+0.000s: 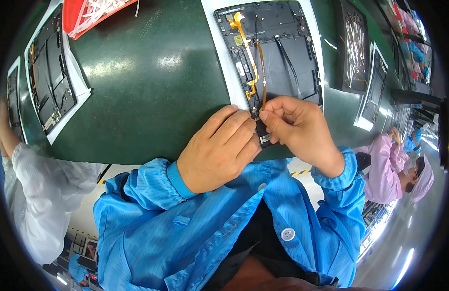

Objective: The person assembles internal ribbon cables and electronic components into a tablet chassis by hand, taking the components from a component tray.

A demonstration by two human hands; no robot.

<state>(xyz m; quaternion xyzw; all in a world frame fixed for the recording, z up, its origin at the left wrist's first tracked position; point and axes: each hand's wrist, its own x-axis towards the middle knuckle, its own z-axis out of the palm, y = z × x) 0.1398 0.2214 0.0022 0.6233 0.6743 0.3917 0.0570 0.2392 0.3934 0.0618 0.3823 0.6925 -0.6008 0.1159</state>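
A black tablet-like device housing [302, 53] lies on a white sheet [229, 72] in front of me. An orange flex cable [248, 53] runs along its left side. Beside that lies a narrow brown ribbon cable [263, 72], and farther right a thin black cable [287, 60]. My right hand [302, 127] pinches the near end of the brown ribbon cable between thumb and forefinger; its fingertips partly cover that spot. My left hand [219, 150] rests with fingers stretched over the near left corner of the housing. Its thumb is hidden.
A red tray [74, 22] of white strips stands at the far left. Similar housings on sheets lie left [50, 72] and right [377, 85]. A black tray [348, 85] holds shiny strips. A white-sleeved person [45, 194] works at left; a pink-clothed person [386, 169] is at right.
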